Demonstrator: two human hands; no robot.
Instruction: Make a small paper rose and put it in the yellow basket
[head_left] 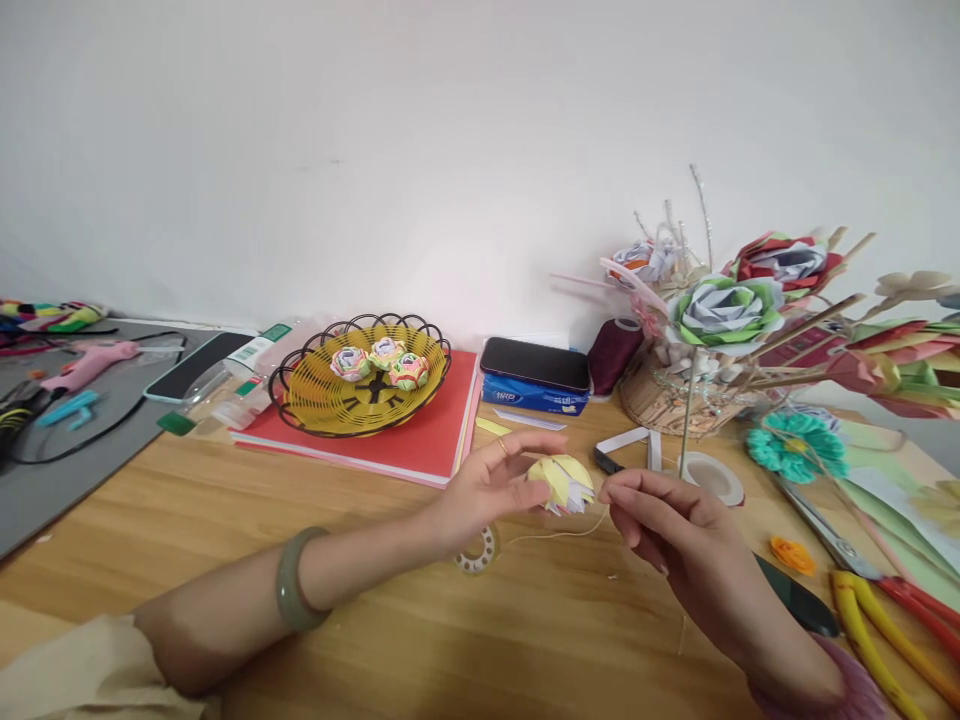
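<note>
A yellow and white paper flower (562, 482) is gripped between the thumb and fingers of my left hand (499, 485), above the wooden table. Close to the flower's right side, the thumb and forefinger of my right hand (667, 530) are pinched together. A thin pale string (555, 536) curves over the table and runs up to these fingertips; its finest part is hard to make out. Under my left wrist lies a clear ring-shaped disc with holes (480, 552), partly hidden.
A yellow woven basket (330, 420) with 3 paper flowers stands on red paper (412, 450). Behind are a phone (536, 363) on a blue tissue pack and a paper-flower arrangement (724, 310). Scissors (847, 555), yellow-handled pliers (870, 640) and a tape roll (712, 478) lie right.
</note>
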